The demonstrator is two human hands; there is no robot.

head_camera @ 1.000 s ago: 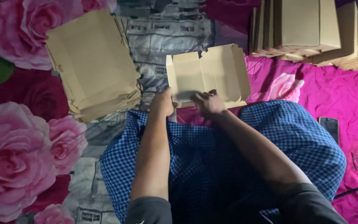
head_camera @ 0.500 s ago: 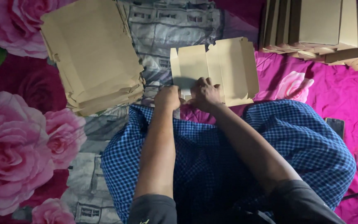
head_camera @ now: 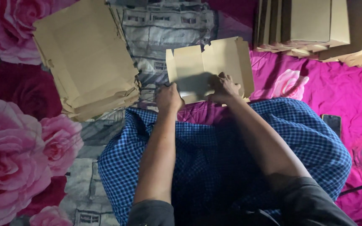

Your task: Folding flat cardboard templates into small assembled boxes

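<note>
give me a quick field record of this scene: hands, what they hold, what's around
left hand: grips the near left edge of the flat cardboard box blank
right hand: fingers pressed on the blank's near middle
blank state: partly unfolded, tabs at the edges, lying on the cloth ahead of the lap
left side: stack of flat cardboard blanks
far right: row of folded cardboard boxes
surface: floral pink cloth
lap: blue checked fabric
right edge: dark phone

We are holding a flat tan box blank [head_camera: 208, 67] at upper centre. A stack of tan blanks [head_camera: 86, 58] is lying upper left; folded tan boxes [head_camera: 315, 25] are standing upper right; a dark phone [head_camera: 332, 123] is lying at right.
</note>
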